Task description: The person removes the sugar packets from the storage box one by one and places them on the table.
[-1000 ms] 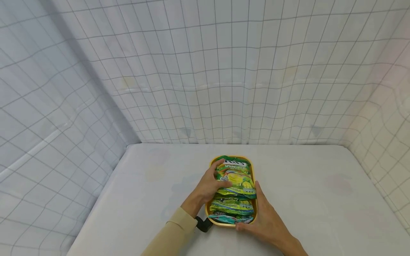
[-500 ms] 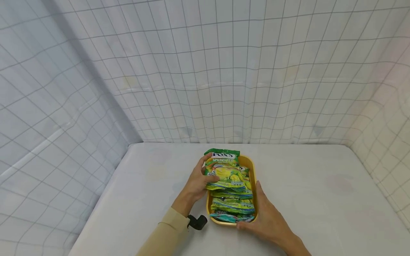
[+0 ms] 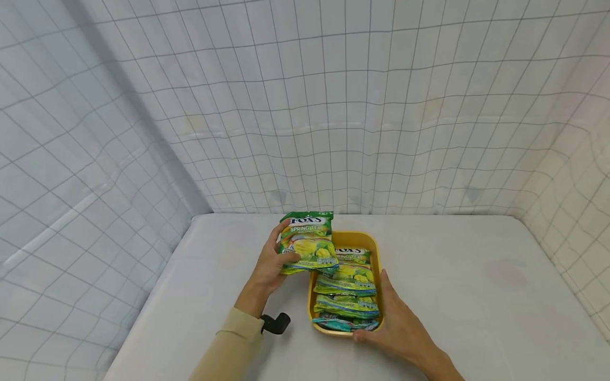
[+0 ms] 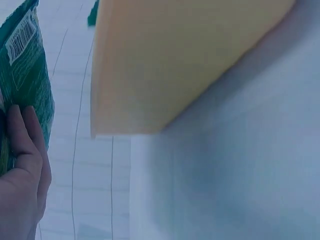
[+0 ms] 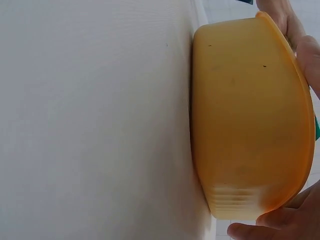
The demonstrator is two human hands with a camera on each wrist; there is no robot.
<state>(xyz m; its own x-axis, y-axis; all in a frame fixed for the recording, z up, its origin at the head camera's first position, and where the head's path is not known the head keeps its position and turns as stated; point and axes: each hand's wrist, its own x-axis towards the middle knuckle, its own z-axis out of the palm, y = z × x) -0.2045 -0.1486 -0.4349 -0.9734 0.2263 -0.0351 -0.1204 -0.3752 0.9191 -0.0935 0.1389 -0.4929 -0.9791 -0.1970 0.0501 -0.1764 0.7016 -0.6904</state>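
Observation:
My left hand (image 3: 270,263) holds a green and yellow candy bag (image 3: 312,248) marked FOX'S SPRING TEA, thumb over its front. The bag is raised above the left far part of a yellow plastic tub (image 3: 374,250). Behind it, fingers (image 4: 31,132) support its green back, with a barcode in the left wrist view. My right hand (image 3: 401,324) grips the tub's near right corner, thumb at the near rim and fingers along the right side. Inside the tub, similar candy bags (image 3: 347,306) overlap in a row, with a teal packet (image 3: 344,323) at the near end.
The tub stands on a white-covered table (image 3: 457,296). White walls with a dark grid (image 3: 348,132) enclose the back and sides. A black wrist-worn device (image 3: 276,323) sticks out from the left wrist near the tub.
My left hand has lifted the candy bag out of the tub and moved it left and away, uncovering the bag beneath. My right hand stays on the tub.

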